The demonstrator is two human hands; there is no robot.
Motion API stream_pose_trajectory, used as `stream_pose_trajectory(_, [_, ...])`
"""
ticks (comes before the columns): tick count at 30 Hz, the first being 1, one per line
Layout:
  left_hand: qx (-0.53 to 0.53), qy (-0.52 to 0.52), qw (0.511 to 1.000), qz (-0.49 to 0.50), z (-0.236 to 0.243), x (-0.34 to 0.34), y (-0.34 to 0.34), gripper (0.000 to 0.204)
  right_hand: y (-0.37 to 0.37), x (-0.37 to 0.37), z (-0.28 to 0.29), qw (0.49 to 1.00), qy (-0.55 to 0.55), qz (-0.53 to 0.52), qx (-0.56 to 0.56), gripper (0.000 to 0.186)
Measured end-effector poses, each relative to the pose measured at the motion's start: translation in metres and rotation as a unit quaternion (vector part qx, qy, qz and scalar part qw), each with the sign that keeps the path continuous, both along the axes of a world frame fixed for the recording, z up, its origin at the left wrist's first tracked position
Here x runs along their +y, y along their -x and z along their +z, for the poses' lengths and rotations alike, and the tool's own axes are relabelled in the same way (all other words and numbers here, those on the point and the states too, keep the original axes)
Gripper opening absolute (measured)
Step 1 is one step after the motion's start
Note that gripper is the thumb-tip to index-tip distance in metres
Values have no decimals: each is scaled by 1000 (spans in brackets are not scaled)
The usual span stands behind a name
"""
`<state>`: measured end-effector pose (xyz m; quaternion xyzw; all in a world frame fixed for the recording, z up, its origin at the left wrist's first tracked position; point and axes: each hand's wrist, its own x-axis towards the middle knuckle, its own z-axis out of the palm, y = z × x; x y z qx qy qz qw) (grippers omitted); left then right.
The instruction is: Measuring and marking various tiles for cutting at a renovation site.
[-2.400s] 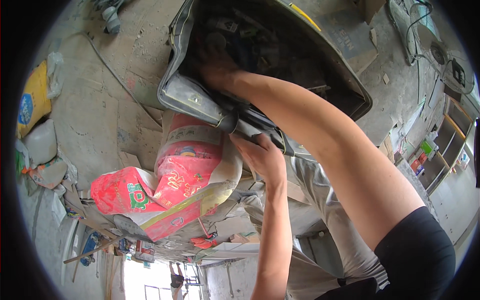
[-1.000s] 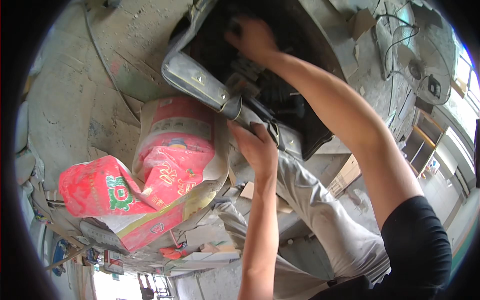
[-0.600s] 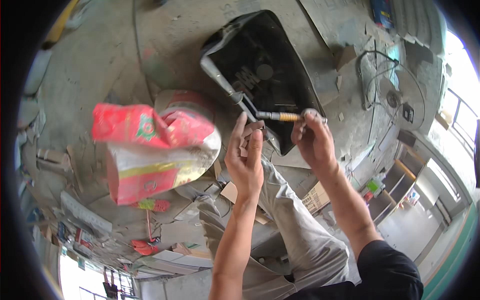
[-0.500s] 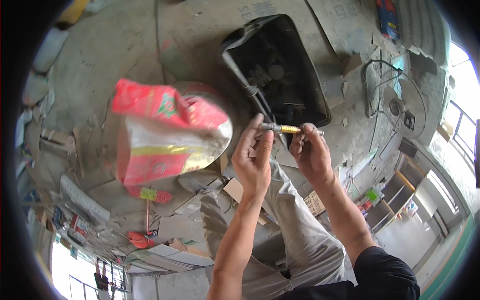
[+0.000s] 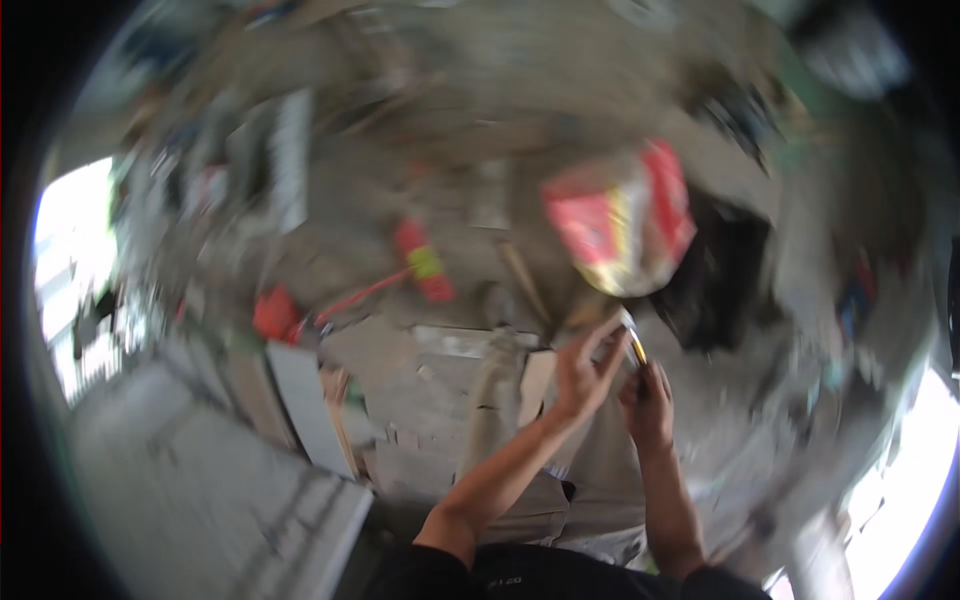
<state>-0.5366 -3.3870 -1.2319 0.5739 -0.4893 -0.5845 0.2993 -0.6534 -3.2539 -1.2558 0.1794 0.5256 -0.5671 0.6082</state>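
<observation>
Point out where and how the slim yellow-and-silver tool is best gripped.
I'd pinch the slim yellow-and-silver tool across its narrow shaft at the end nearer the wearer, coming from the wearer's right. It looks straight and lies slantwise, with that end in the right hand, while the left hand's fingers are by the far end. Blur hides finer detail.

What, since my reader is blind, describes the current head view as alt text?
The right hand grips a slim silver-and-yellow object; the left hand is at its other end. Blurred beyond: a red-and-white sack and black bag.
</observation>
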Motion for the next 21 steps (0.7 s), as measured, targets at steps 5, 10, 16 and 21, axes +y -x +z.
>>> stream_pose_trajectory(5, [30, 64, 986, 150, 65, 46, -102, 40, -54, -5, 79, 961, 53, 269, 31, 18])
stream_pose_trajectory(10, [18, -35, 954, 298, 114, 134, -187, 38, -92, -4, 117, 853, 111, 507, 55, 19])
stream_pose_trajectory(16, [119, -16, 889, 442, 125, 211, -217, 43, -138, 9, 159, 752, 146, 640, 64, 22])
stream_pose_trajectory(21, [213, -19, 853, 476, 118, 253, -306, 39, -234, 43, 170, 716, 131, 677, 111, 22])
